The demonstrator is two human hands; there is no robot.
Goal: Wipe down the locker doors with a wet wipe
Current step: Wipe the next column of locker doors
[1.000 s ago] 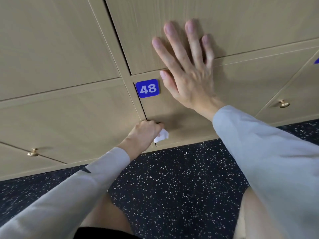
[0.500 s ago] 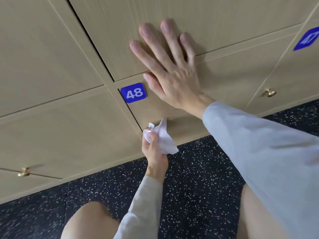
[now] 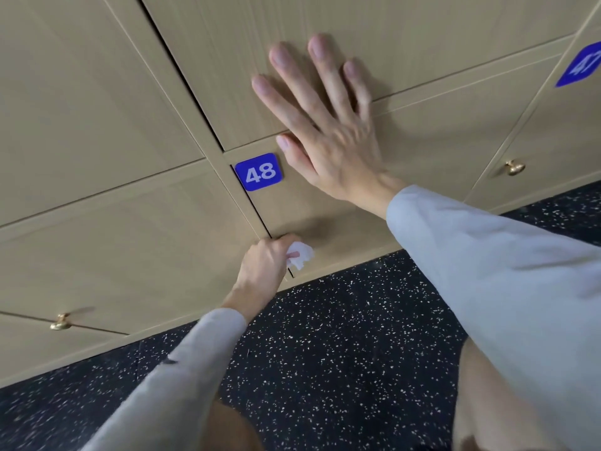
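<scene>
the left hand (image 3: 265, 262) grips a crumpled wet wipe (image 3: 300, 254), pressing it against the lower left corner of the locker door (image 3: 331, 219) just above the speckled floor (image 3: 325, 336), likely to clean along the edge. farther up, the right hand (image 3: 325, 125) lies flat with fingers spread, straddling this door and the one above, probably bracing the person's lean. a blue label (image 3: 259, 172) reads 48; another (image 3: 580, 65) at right reads 47.

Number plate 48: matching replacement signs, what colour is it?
Blue with pale numerals, on plate 48, head view.
</scene>
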